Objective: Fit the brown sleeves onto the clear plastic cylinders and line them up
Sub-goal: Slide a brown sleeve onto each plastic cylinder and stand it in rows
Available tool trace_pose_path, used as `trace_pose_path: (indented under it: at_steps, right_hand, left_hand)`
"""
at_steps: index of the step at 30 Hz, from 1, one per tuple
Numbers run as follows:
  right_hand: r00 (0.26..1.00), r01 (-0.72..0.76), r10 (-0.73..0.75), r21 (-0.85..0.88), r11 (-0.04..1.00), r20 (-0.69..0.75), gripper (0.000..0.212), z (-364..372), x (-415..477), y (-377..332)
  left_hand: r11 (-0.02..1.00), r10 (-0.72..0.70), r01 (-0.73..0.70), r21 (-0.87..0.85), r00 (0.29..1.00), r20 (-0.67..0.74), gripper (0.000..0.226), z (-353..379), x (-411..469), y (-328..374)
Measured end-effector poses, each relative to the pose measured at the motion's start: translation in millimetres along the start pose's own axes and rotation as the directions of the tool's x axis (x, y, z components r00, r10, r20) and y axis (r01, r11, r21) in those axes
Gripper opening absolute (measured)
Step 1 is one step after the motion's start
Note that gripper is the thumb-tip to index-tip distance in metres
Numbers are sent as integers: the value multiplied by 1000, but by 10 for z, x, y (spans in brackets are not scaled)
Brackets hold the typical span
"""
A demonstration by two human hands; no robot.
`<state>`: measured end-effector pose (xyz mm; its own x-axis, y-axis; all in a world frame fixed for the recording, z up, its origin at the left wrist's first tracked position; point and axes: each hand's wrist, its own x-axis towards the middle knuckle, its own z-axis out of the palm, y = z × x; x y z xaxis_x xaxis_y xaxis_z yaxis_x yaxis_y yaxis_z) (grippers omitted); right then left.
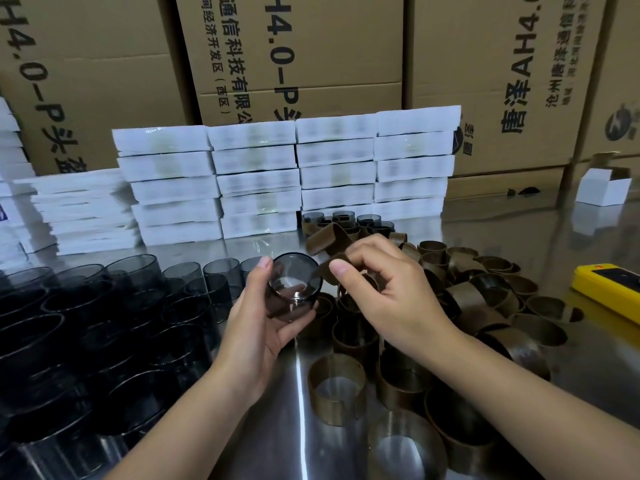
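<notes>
My left hand (256,323) grips a clear, smoke-tinted plastic cylinder (294,287), its open end tilted toward me. Just to its right, my right hand (384,289) pinches a brown sleeve (327,242) between thumb and fingers, and the sleeve's lower end touches the cylinder's rim. Many bare clear cylinders (104,323) stand packed together on the left of the steel table. Several cylinders with brown sleeves on them (337,389) stand in front of me and to the right, among loose brown sleeves (474,292).
Stacks of white flat packs (256,181) form a wall behind the work area, with large cardboard cartons (294,53) behind them. A yellow device (609,289) lies at the right edge. A small open white box (602,188) sits far right.
</notes>
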<state>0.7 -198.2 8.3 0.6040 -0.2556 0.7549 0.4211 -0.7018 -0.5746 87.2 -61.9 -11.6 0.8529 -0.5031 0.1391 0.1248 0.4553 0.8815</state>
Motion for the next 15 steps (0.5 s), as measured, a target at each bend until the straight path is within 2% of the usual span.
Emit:
trace_pose_path:
  at_steps: [3,7,12,15]
  right_hand:
    - [998,60,-61,-47,997,-6,23,12,-20,15]
    - [987,155,-150,-102,983,53,18,15,-58,19]
    - [976,178,-162,-101,979,143,15,-5,-63,-6]
    - [978,141,-126,-83,987,166,34,-1,-58,-14]
  left_hand:
    - [998,-17,14,54,998,62,80,17,-25,-1]
    - [998,-19,12,65,994,106,72,53,-64,-14]
    - [1000,-3,1,19,996,87,85,55,-56,-28]
    - [1000,7,-8,3,997,74,79,32,-37,-47]
